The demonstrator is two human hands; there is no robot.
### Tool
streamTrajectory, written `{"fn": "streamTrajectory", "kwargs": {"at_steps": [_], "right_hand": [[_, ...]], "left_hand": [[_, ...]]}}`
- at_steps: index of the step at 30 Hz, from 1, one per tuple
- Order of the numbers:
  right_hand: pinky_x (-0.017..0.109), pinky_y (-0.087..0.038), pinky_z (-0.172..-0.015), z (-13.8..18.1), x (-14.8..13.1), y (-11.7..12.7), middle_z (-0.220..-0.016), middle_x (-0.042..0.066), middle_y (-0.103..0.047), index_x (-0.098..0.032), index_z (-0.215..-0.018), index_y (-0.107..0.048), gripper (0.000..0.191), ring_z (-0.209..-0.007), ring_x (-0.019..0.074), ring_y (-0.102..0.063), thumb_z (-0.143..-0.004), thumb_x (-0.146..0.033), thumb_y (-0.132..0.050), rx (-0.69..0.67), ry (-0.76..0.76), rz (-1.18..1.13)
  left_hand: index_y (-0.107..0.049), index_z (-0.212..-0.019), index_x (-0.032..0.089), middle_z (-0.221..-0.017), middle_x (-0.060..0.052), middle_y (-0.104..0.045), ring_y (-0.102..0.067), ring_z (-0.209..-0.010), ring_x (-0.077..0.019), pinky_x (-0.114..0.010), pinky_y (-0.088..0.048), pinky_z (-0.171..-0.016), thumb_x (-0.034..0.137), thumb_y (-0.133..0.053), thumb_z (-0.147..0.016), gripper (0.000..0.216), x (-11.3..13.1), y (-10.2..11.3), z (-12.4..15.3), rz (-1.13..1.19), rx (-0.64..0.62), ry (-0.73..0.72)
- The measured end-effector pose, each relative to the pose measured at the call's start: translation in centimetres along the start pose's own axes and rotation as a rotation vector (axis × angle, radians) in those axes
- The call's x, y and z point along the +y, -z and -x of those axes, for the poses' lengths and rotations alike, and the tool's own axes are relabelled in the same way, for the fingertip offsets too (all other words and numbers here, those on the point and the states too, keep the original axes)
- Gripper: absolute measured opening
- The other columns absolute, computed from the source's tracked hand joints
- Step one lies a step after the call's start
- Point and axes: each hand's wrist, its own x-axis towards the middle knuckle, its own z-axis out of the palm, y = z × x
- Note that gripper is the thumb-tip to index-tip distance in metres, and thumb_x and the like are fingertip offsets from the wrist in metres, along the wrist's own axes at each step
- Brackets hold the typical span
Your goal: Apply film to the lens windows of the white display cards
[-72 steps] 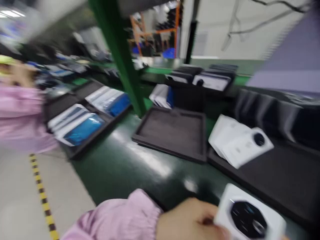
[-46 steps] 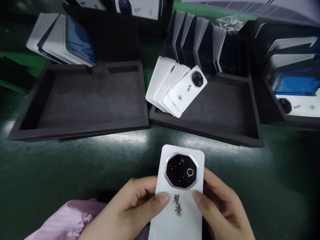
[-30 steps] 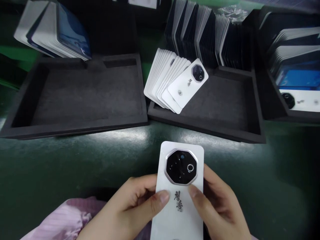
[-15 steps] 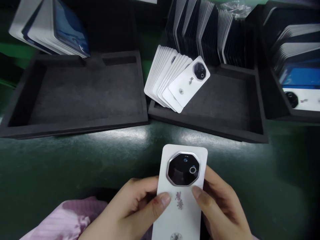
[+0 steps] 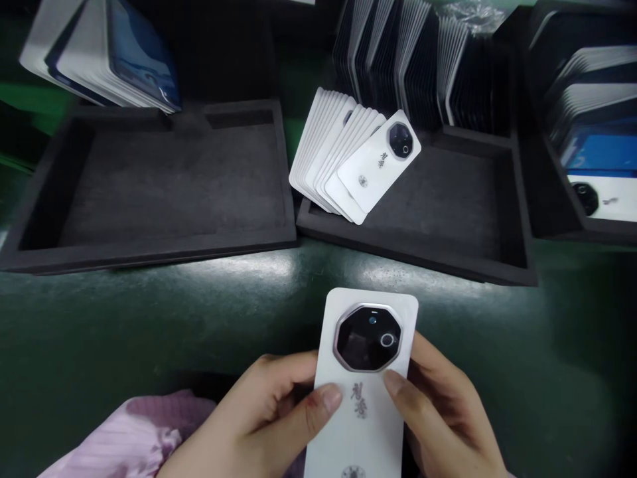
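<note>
A white phone back cover (image 5: 365, 425) with a black octagonal camera window and dark lettering is held up between both hands at the bottom centre. My left hand (image 5: 269, 415) grips its left edge, the thumb lying on the face beside the lettering. On the right edge, my right hand (image 5: 442, 411) is closed, its thumb pressed just below the camera window. The fingers behind the cover are hidden, and its lower end runs out of view.
Beyond the hands lie two black foam trays (image 5: 149, 255) (image 5: 423, 255). A fanned stack of white covers (image 5: 353, 159) rests on the right tray's left side. More covers stand upright in the left rack (image 5: 99, 60), the back rack (image 5: 403, 60) and the right box (image 5: 597, 119).
The view has shifted very slightly. Both hands keep the same hold on the white cover, which sits a touch further right.
</note>
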Motion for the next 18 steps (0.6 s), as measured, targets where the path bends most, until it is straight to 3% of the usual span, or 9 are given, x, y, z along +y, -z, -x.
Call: {"fn": "streamTrajectory", "kwargs": {"at_steps": [5, 9, 13, 18], "right_hand": [[0.03, -0.064, -0.084, 0.1, 0.1, 0.2, -0.129, -0.002, -0.075, -0.047, -0.119, -0.075, 0.028, -0.106, 0.0243, -0.076, -0.095, -0.035, -0.069, -0.007, -0.005, 0.004], [0.042, -0.059, -0.102, 0.2, -0.1, 0.7, -0.13, 0.0, -0.074, -0.044, -0.116, -0.078, 0.027, -0.125, 0.0311, -0.068, -0.091, -0.037, -0.075, 0.034, 0.003, -0.013], [0.044, -0.061, -0.099, 0.5, -0.3, 0.9, -0.127, 0.002, -0.075, -0.042, -0.112, -0.08, 0.023, -0.125, 0.033, -0.067, -0.089, -0.04, -0.076, 0.033, 0.056, -0.032], [0.045, -0.058, -0.104, 0.7, -0.2, 0.8, -0.133, 0.001, -0.073, -0.045, -0.116, -0.078, 0.025, -0.127, 0.0326, -0.066, -0.092, -0.042, -0.074, 0.003, 0.051, -0.043]], "left_hand": [[-0.083, -0.115, 0.032, -0.086, 0.0, -0.081, -0.069, -0.083, -0.0186, -0.022, -0.052, -0.073, 0.057, -0.069, -0.092, 0.036, -0.2, 0.2, -0.4, 0.116, -0.089, -0.06], [-0.082, -0.114, 0.035, -0.088, 0.003, -0.083, -0.072, -0.086, -0.0131, -0.016, -0.051, -0.077, 0.043, -0.068, -0.098, 0.023, 0.5, 0.4, -0.9, 0.287, -0.236, -0.067], [-0.081, -0.117, 0.034, -0.092, 0.002, -0.083, -0.075, -0.087, -0.0139, -0.021, -0.052, -0.084, 0.029, -0.063, -0.103, 0.023, 0.9, 0.6, -1.0, 0.428, -0.329, -0.051], [-0.082, -0.116, 0.027, -0.089, -0.001, -0.081, -0.072, -0.082, -0.0166, -0.025, -0.049, -0.077, 0.034, -0.066, -0.101, 0.023, 0.5, 0.8, -0.9, 0.416, -0.319, -0.005]]}}
